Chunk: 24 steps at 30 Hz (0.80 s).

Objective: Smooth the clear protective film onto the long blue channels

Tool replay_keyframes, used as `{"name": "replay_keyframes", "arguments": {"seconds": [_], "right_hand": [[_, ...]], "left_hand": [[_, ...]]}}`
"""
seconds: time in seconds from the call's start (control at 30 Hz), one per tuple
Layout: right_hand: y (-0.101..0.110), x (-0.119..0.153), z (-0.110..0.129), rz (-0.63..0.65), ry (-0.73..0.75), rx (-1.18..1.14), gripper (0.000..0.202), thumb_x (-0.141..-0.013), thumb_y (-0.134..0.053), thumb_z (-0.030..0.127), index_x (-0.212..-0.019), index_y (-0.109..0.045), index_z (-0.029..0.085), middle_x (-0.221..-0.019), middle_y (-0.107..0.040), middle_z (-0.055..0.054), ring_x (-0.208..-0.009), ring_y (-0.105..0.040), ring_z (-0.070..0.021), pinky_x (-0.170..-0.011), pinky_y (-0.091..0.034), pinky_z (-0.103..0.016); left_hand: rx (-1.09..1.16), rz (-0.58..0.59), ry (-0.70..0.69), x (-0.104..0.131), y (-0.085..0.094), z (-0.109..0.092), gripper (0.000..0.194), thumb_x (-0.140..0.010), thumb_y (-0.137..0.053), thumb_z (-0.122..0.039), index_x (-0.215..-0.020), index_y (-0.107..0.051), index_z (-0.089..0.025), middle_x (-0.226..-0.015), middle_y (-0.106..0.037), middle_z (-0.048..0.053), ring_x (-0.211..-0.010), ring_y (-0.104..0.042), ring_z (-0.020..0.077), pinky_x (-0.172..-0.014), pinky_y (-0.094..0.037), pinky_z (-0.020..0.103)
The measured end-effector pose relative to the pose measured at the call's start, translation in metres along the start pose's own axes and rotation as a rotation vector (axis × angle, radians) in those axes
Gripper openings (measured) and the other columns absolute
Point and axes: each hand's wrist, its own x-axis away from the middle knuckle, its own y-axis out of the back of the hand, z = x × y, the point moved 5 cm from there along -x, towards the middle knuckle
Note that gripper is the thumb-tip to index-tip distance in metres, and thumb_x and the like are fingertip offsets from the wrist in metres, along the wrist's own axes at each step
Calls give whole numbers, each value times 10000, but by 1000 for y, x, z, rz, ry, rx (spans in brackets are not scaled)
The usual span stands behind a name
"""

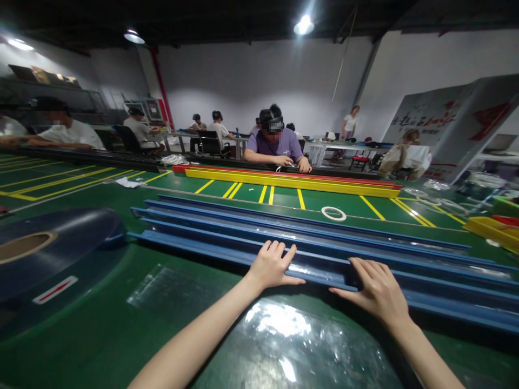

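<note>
Several long blue channel strips lie side by side across the green table. The nearest blue channel strip [320, 274] is between my two hands. My left hand [272, 266] grips it near the middle, fingers over the far edge and thumb along the near edge. Farther right, my right hand [378, 289] clasps the same strip, its fingers also over the far edge and its thumb at the near edge. Behind it lie the other blue strips [251, 222]. Clear plastic film [308, 346] lies in front of my hands, shining under the lamps.
A large roll of clear strip [81, 232] sits at the left. Beyond the blue strips are a white ring [333, 214], a yellow strip [284, 182] and a red strip [348, 182]. A co-worker in a purple shirt [259, 147] works opposite. Yellow trays [490, 233] stand at the right.
</note>
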Motion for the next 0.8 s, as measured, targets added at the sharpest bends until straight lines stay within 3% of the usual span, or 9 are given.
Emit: {"name": "replay_keyframes", "arguments": {"seconds": [0.23,0.47,0.67,0.8], "right_hand": [[-17,-3,15,40,-50,-65,669,-668,-521,659,-1023,-609,99,-912,-652,-151,-829,-577,-252,-770,-407,-367],[-35,-15,31,113,-107,-109,688,-671,-489,686,-1004,-615,97,-901,-652,-155,-813,-577,-253,-759,-398,-364],[-50,-36,52,242,-178,-138,709,-680,-421,724,-1017,-612,129,-915,-647,-149,-841,-568,-268,-759,-394,-376],[-58,-44,57,363,-210,-160,755,-674,-386,748,-1029,-606,119,-911,-648,-156,-861,-563,-275,-768,-402,-383]], "left_hand": [[6,105,-6,10,-11,15,806,-706,-309,-752,-1148,-557,-125,-878,-598,136,-820,-537,252,-766,-399,384],[14,128,-13,20,-17,39,786,-702,-332,-749,-1115,-580,-128,-890,-609,142,-826,-552,252,-785,-412,380],[1,172,4,31,-17,70,788,-700,-330,-752,-1082,-602,-119,-894,-619,148,-822,-566,248,-782,-433,370],[11,218,14,32,-17,79,781,-708,-331,-746,-1065,-607,-109,-863,-627,136,-803,-576,243,-743,-449,347]]}}
